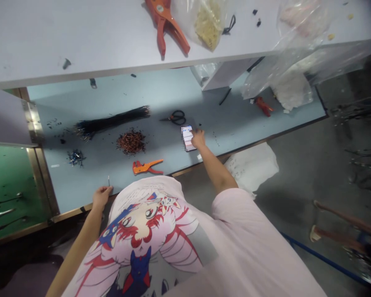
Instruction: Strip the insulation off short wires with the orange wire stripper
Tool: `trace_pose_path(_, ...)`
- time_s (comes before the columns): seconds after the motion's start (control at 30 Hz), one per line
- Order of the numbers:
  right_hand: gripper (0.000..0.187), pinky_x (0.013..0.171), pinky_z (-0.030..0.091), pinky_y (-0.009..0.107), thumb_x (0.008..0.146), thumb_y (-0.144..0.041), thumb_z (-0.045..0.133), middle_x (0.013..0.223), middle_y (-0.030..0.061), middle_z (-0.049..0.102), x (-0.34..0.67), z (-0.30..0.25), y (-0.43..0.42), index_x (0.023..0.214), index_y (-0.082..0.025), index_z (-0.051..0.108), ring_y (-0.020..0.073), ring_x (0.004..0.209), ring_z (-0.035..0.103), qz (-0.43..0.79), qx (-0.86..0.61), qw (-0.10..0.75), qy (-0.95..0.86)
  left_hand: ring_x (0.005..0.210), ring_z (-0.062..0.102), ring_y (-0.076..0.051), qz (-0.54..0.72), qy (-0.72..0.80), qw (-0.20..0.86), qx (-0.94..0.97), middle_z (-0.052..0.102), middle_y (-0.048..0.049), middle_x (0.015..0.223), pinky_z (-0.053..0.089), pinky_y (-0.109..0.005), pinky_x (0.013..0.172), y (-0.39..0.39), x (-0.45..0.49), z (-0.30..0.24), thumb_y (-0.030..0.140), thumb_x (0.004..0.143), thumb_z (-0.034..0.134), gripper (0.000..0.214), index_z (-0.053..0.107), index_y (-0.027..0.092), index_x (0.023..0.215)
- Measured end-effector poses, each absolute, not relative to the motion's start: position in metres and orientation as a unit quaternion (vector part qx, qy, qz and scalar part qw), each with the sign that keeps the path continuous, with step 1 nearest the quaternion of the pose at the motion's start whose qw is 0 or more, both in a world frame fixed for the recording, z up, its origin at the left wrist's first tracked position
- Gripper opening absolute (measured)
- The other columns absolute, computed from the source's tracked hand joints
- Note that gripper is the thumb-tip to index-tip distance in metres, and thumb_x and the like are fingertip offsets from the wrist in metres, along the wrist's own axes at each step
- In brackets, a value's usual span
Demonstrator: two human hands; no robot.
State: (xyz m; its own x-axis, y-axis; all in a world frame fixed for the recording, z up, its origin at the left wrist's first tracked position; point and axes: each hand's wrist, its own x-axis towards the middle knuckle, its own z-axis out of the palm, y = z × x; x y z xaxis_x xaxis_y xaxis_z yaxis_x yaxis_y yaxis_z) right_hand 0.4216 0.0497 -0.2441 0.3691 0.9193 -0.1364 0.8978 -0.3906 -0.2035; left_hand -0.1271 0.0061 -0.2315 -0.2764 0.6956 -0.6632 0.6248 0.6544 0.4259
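My left hand (101, 196) is at the near edge of the table, its fingers pinched on a thin short wire (109, 180) that points up with a pale tip. My right hand (198, 138) reaches over a smartphone (187, 138) lying flat with its screen lit; a finger is on or just above the screen, and the hand holds nothing. Between the hands, an orange-red wire stripper (147, 166) lies near the edge. Beyond it is a heap of small copper-coloured pieces (131, 141). A bundle of black wires (113, 121) stretches out behind that heap.
Black-handled scissors (177, 117) lie behind the phone. A small pile of dark and metallic bits (76, 157) is at the left. Red pliers (264, 106) and plastic bags (292, 88) are at the right. The raised shelf (80, 37) holds large red cutters (167, 27) and a bag of yellowish parts (208, 24).
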Motion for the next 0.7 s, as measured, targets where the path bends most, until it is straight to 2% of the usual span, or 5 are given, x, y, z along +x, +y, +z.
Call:
trace_pose_path(0.07,0.037,0.087,0.036,0.043,0.073,-0.005,0.044,0.115,0.0182,0.05,0.425,-0.243,0.046,0.101,-0.012,0.067,0.0316,0.106,0.038,0.112,-0.827,0.047,-0.548,0.051,0.046,-0.012,0.044,0.799,0.438,0.41,0.054,0.0006,0.054,0.036,-0.024,0.05,0.005,-0.126,-0.23,0.044,0.058,0.059,0.029,0.056,0.016,0.064)
trace_pose_path(0.13,0.034,0.089,0.035,0.043,0.073,-0.007,0.044,0.114,0.0188,0.05,0.429,-0.243,0.039,0.099,-0.011,0.067,0.0315,0.107,0.037,0.105,-0.832,0.048,-0.542,0.051,0.045,-0.012,0.045,0.801,0.436,0.407,0.053,0.001,0.054,0.035,-0.024,0.05,0.005,-0.125,-0.229,0.044,0.059,0.06,0.028,0.056,0.016,0.064)
trace_pose_path(0.3,0.041,0.091,0.035,0.042,0.072,-0.006,0.045,0.115,0.0178,0.047,0.433,-0.244,0.029,0.109,-0.013,0.063,0.0307,0.108,0.036,0.096,-0.843,0.053,-0.527,0.048,0.042,-0.012,0.035,0.805,0.43,0.408,0.05,0.0019,0.05,0.033,-0.024,0.048,0.007,-0.124,-0.228,0.043,0.059,0.06,0.027,0.057,0.017,0.063)
trace_pose_path(0.57,0.046,0.093,0.032,0.046,0.073,-0.006,0.045,0.117,0.0184,0.047,0.424,-0.248,0.036,0.116,-0.014,0.06,0.0314,0.106,0.038,0.107,-0.837,0.061,-0.533,0.05,0.045,-0.012,0.037,0.804,0.432,0.406,0.053,0.0008,0.053,0.034,-0.024,0.049,0.007,-0.123,-0.227,0.043,0.058,0.06,0.027,0.056,0.017,0.063)
trace_pose_path(0.7,0.048,0.092,0.032,0.044,0.072,-0.005,0.045,0.116,0.0174,0.047,0.423,-0.248,0.035,0.117,-0.015,0.059,0.0304,0.105,0.038,0.106,-0.835,0.068,-0.536,0.051,0.044,-0.012,0.037,0.804,0.435,0.404,0.052,0.0009,0.053,0.035,-0.024,0.05,0.007,-0.122,-0.225,0.042,0.059,0.06,0.026,0.056,0.017,0.062)
